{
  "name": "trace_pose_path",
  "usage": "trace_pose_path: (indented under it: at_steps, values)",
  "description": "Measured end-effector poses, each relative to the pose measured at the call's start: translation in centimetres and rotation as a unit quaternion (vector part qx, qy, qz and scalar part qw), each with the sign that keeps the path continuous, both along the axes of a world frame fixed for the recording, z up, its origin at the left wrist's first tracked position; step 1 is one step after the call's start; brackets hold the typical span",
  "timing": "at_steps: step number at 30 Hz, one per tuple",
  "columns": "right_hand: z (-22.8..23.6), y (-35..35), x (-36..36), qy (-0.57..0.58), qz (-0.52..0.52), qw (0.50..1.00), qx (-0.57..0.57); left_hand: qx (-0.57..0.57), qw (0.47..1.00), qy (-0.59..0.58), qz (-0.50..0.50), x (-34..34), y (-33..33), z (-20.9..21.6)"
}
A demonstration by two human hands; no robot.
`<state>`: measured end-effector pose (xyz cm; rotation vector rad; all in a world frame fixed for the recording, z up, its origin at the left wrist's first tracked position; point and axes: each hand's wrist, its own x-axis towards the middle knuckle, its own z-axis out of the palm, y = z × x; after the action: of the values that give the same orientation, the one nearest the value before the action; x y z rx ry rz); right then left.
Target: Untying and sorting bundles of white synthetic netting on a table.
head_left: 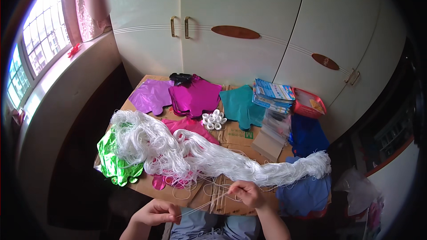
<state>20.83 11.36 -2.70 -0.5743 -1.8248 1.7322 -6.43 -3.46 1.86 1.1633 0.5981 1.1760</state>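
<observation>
Evidently, a thin white strand spans the two hands at bottom centre, the left hand and right hand each pinching it between thumb and fingers. Its likely source, a white hank, lies across mid-frame. Step, as judged: drawing out a length; the next move calls for steady tension, clear of loose loops. Surface: cardboard, bearing coloured foil shapes. Room: pale cabinets along the top, barred window upper left.

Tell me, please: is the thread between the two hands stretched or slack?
Stretched: the thread runs nearly straight from the left hand to the right hand.
</observation>
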Motion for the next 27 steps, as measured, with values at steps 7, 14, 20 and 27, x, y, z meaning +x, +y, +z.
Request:
trace_pose_path:
  at_steps: [7,14,20,27]
  values:
    - [0.3,-5.1,-3.8,-0.004,0.120,0.949,0.291,0.075,0.889,0.044,0.449,3.5,2.0,-0.9]
    - [3.4,-2.7,-2.9,0.134,-0.037,0.971,0.194,0.241,0.902,0.337,0.120,2.2,1.0,0.0]
    - [1.3,-4.5,-7.1,0.064,0.066,0.939,0.332,0.264,0.843,0.328,0.335,3.0,1.6,0.0]
    - [2.6,-3.1,-7.8,0.087,0.052,0.937,0.334,0.081,0.981,-0.071,0.160,3.4,0.3,-0.8]
